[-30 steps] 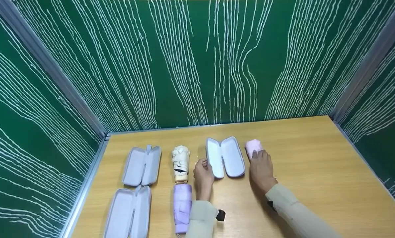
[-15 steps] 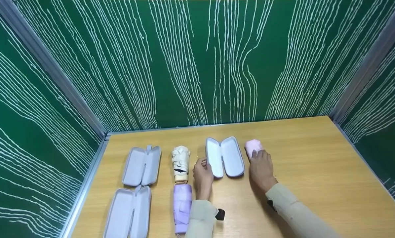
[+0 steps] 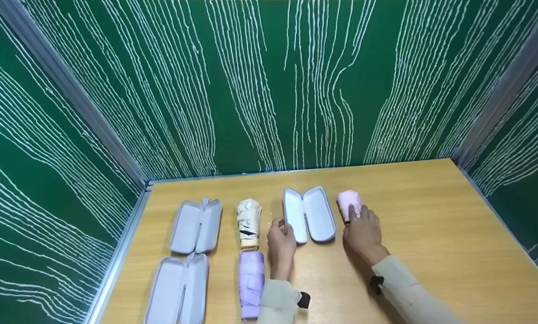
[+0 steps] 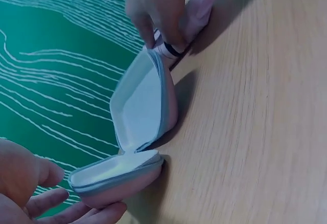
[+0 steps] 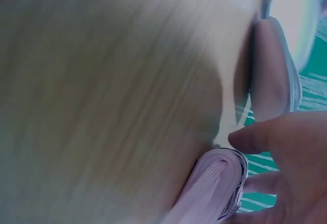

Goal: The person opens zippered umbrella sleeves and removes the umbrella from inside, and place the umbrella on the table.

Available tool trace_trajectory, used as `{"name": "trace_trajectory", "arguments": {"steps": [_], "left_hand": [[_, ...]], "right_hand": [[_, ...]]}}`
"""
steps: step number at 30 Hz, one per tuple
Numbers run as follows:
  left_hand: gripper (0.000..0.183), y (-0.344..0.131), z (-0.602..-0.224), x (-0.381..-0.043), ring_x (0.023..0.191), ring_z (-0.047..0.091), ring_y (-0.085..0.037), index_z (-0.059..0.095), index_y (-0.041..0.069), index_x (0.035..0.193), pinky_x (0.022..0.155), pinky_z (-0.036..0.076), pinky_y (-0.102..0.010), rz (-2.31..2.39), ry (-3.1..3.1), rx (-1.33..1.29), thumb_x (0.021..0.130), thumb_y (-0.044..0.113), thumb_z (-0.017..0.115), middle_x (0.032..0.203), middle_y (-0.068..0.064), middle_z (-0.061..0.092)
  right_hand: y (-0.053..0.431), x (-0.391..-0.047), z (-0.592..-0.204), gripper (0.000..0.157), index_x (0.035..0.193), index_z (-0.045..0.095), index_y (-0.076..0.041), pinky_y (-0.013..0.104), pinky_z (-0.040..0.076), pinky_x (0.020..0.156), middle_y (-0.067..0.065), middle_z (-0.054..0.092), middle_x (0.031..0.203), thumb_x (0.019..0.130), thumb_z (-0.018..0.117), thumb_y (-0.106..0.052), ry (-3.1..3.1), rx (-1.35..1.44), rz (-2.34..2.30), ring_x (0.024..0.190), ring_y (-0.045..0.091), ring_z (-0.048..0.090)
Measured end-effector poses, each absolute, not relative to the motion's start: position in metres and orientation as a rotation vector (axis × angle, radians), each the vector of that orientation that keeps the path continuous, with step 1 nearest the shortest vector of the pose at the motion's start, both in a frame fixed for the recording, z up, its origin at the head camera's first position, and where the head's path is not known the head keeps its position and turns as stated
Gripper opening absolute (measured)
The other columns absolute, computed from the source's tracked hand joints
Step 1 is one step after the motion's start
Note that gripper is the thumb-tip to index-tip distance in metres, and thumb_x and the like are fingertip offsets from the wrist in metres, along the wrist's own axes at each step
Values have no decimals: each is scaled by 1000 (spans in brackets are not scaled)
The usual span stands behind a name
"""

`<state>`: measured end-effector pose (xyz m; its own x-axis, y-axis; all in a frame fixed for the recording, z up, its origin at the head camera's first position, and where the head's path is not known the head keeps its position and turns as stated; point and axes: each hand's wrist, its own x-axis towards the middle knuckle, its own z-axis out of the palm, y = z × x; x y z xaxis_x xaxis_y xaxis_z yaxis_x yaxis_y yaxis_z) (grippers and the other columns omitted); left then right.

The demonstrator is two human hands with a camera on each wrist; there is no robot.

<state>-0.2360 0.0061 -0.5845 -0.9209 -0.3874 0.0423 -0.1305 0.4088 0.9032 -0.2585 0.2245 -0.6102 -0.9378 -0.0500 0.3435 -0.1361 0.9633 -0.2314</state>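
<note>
A hard-shell zip case (image 3: pixel 320 216) lies unfolded on the table, its pale lining facing up; its outside is pink in the left wrist view. My left hand (image 3: pixel 281 243) holds the case's left half at the rim, fingers (image 4: pixel 110 214) against its outer side and thumb beside the edge. Right of the case lies a small pink folded umbrella (image 3: pixel 349 202) with a dark band near its end. My right hand (image 3: pixel 365 229) touches it with its fingertips. In the right wrist view the thumb (image 5: pixel 250 138) stands off the umbrella, the other fingers at its far side.
Two more unfolded grey cases, an upper one (image 3: pixel 185 227) and a lower one (image 3: pixel 165 288), lie at the left. Between them and my left hand lie a cream folded umbrella (image 3: pixel 249 220) and a purple one (image 3: pixel 251 283). Green walls with white lines border the table (image 3: pixel 431 216).
My right hand has drawn back slightly towards me and to the right, so more of the pink umbrella and its band shows. My left hand stays at the case.
</note>
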Motion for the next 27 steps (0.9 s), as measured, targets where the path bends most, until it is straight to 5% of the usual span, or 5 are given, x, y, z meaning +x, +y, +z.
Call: {"name": "trace_trajectory", "arguments": {"steps": [9,20,27], "left_hand": [[36,10,-582,-221,100,58,-29,58,0,116,85,47,-41,-1502,-2373,283,81,4,63,111,-16,61],[42,12,-567,-201,109,54,-28,56,4,121,92,44,-39,-1367,-2447,61,80,4,66,119,-13,55],[63,-7,-562,-188,127,39,-23,41,11,138,103,33,-39,-1177,-2577,-265,83,29,66,138,-8,42]], "right_hand": [[233,-233,-605,62,127,48,9,58,32,92,39,44,116,73,71,-13,-2697,132,573,105,53,43],[239,-211,-602,62,130,46,9,61,26,95,38,42,123,77,68,-16,-2709,115,702,114,52,36],[246,-199,-598,62,129,48,8,60,27,94,36,44,123,77,70,-17,-2689,96,726,114,50,37]]}}
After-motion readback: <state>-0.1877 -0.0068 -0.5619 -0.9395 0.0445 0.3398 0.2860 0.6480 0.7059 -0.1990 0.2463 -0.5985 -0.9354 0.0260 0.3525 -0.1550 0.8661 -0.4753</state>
